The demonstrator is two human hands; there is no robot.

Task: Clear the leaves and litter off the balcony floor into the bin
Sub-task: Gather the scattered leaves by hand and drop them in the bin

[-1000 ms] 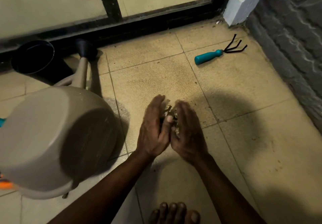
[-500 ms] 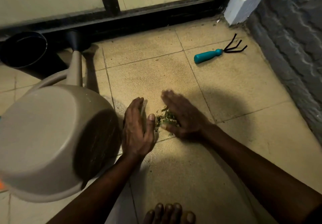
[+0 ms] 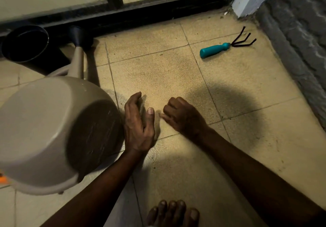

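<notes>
balcony clean-up: on the tiled floor (image 3: 158, 71), a person's left hand (image 3: 139, 120) stood on edge just beside a grey watering can (image 3: 53, 129) lying on its side, its grip spread, fingers straight, holding nothing; the right hand (image 3: 183, 115) lay knuckles-up close by, grip curled tight under the palm. what it enclosed was hidden, though a scoop of leaves seemed likely, none showing on the tile between the hands. the step looked to be a lift and carry to the black round bin (image 3: 26, 43), well apart at the far left by the door frame. done well, it called for the flat left hand cupping under the fist to catch strays, a low carry round the spout (image 3: 77, 62), then a return for the litter (image 3: 226, 13) in the far corner, near the teal hand rake (image 3: 214, 50)
</notes>
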